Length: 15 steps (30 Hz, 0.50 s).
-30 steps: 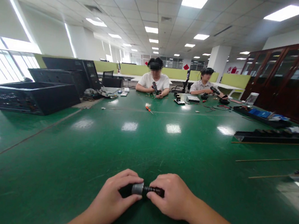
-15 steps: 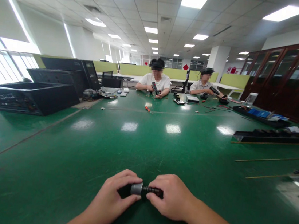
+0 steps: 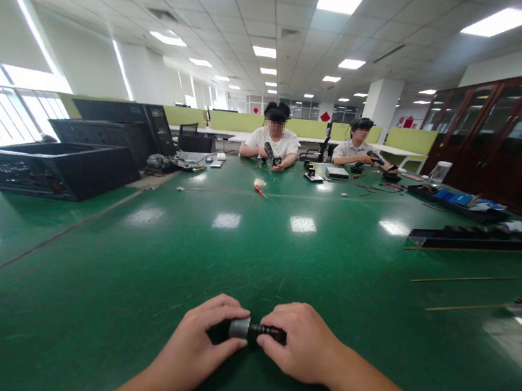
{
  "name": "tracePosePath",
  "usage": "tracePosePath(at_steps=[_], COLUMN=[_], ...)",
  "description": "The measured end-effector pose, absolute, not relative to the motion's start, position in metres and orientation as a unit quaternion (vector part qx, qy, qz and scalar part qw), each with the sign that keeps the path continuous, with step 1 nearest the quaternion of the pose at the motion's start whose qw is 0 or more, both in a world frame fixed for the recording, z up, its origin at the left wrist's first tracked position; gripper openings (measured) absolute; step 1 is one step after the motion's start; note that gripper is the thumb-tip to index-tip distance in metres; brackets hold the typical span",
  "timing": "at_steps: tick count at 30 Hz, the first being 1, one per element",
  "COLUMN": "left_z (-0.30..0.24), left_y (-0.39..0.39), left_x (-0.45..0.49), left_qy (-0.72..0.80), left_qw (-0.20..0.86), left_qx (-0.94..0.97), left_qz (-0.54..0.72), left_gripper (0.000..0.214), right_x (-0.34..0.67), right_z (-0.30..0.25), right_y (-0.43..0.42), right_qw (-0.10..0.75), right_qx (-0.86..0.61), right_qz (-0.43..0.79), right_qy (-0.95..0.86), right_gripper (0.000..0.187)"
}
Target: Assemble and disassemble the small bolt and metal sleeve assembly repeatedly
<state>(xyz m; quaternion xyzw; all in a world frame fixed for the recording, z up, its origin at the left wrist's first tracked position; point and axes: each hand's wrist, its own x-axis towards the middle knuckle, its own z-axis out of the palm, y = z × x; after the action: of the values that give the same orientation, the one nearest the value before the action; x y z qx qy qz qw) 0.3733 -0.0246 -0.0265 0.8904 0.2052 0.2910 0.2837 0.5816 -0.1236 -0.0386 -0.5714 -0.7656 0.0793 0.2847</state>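
Note:
My left hand (image 3: 204, 335) is closed around a short grey cylinder (image 3: 239, 328), thumb below and fingers above. From the cylinder's right end a thin dark ribbed rod (image 3: 255, 329) runs toward my right hand (image 3: 298, 341). That hand pinches the rod's dark far part between thumb and fingers. Both pieces lie in one line, level, low over the green tabletop (image 3: 252, 265). Whether they are one piece or two pushed together, I cannot tell. My palms hide parts of both ends.
An orange screwdriver (image 3: 260, 190) lies farther up the table. Black computer cases (image 3: 53, 168) stand at left. Black trays and parts (image 3: 467, 239) lie at right, with thin rods (image 3: 475, 279). Across the table, two people (image 3: 272, 142) handle dark tools; a white-grey box (image 3: 337, 173) sits between them.
Almost nothing differs. My hands keep the same hold on the grey cylinder and the dark rod, and the view has shifted very slightly.

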Motion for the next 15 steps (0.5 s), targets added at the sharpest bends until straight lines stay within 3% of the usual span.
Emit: tracePosePath(at_steps=[15], left_z=[-0.0269], left_y=[-0.0238], left_x=[0.3717], left_qy=[0.208], left_qw=[0.278], left_qx=[0.890], left_qz=[0.294], left_gripper=[0.027], right_x=[0.5822], right_z=[-0.0369], right_y=[-0.1240], right_qw=[0.289], right_qx=[-0.569], right_qz=[0.072], right_qy=[-0.767], right_gripper=[0.018])
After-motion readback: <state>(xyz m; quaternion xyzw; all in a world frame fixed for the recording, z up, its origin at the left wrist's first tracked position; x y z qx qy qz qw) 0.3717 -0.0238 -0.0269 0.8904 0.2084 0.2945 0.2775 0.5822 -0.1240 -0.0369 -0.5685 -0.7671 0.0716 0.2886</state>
